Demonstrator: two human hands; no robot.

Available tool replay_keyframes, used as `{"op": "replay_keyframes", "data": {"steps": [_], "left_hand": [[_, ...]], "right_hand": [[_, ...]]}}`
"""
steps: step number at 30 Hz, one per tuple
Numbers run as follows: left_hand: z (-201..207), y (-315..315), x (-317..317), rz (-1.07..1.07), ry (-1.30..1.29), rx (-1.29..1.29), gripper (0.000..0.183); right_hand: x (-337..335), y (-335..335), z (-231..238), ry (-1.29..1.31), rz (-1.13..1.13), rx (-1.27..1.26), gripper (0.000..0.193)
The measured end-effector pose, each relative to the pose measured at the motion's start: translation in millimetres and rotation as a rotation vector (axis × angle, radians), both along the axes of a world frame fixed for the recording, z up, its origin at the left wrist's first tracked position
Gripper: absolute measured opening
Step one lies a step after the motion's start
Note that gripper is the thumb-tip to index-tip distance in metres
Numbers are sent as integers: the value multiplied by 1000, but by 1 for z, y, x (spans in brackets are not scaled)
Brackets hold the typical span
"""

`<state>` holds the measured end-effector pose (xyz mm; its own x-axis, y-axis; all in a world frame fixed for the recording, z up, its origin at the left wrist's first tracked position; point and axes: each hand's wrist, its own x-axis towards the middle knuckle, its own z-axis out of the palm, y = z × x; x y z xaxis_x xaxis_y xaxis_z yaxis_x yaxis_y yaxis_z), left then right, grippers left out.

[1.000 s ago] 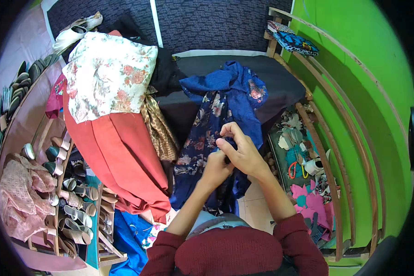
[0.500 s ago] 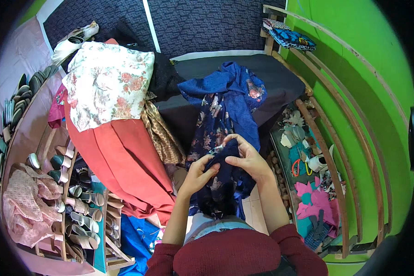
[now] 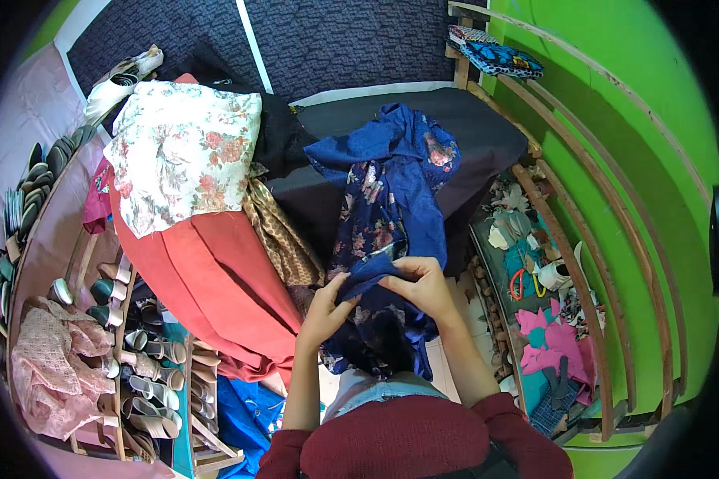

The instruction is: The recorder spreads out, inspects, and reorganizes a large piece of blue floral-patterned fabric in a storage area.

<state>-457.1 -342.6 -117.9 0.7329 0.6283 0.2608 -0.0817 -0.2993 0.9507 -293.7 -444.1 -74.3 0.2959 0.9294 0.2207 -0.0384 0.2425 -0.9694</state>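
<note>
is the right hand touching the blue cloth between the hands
Touching: the head view shows the right hand pinching the blue cloth between thumb and fingers.

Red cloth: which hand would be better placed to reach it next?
Probably the left hand: it is nearer the red cloth, the right hand farther off; both hold blue fabric.

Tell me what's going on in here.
A person's bare left hand and bare right hand hold a section of dark blue flower-printed fabric. The fabric's far end lies on a black-covered surface ahead. To its left, a white flower-printed cloth rests over a long brick-red cloth.
</note>
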Motion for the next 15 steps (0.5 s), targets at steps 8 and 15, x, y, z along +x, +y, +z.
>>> {"op": "replay_keyframes", "data": {"steps": [8,15], "left_hand": [[29,1,-25,212,-10,196,22],[91,-14,-93,548,-122,459,18]], "right_hand": [[-49,14,1,-473,-204,207,17],[-47,34,-51,-839,-115,257,24]]}}
